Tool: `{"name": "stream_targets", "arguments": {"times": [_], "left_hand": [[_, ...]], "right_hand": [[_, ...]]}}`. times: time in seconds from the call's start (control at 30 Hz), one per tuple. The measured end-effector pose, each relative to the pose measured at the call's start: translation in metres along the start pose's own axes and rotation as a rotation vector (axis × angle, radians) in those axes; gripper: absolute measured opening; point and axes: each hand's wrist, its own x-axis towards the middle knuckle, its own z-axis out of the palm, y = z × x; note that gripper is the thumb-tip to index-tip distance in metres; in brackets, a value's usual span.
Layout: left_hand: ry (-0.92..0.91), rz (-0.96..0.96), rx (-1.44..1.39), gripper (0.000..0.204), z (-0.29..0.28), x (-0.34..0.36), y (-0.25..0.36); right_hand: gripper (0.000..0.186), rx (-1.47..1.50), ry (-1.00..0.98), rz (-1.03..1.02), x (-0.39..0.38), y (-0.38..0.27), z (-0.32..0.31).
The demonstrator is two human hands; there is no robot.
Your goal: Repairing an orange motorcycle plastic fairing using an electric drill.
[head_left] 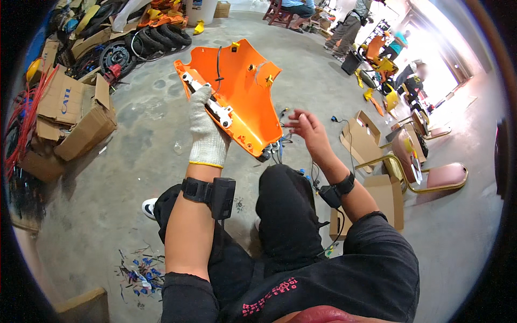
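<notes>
My left hand (pixel 207 132), in a white knitted glove, is closed around the left edge of an orange plastic scooter fairing panel (pixel 239 102). The panel is raised above the floor with its hollow inner side showing. Along the gripped edge runs a white and black light strip (pixel 219 112), partly covered by the glove. A black cable (pixel 219 67) hangs across the inside, and yellow clips sit on the upper part. Bare and loosely bent, my right hand (pixel 308 131) is off the panel's lower right end with nothing visible in it. Thin wires (pixel 280 148) dangle between that end and my knee.
Torn cardboard boxes (pixel 81 116) and tyres (pixel 161 39) are piled at the left. Blue and black scraps (pixel 144 273) litter the floor at lower left. Flat cartons (pixel 358 137) and pink-seated chairs (pixel 447 175) stand at right. Several people (pixel 350 29) are farther back.
</notes>
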Motion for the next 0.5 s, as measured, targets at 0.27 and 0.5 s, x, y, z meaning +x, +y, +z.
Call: {"name": "stream_targets", "arguments": {"times": [0.27,0.5], "left_hand": [[-0.188,0.033,0.016,0.046,-0.01,-0.008,-0.019],[-0.14,0.302,0.307,0.035,-0.036,0.005,-0.049]], "right_hand": [[0.055,-0.701,0.29,-0.628,-0.025,-0.059,0.057],[0.042,-0.315,-0.063,-0.372,-0.028,-0.043,0.123]]}}
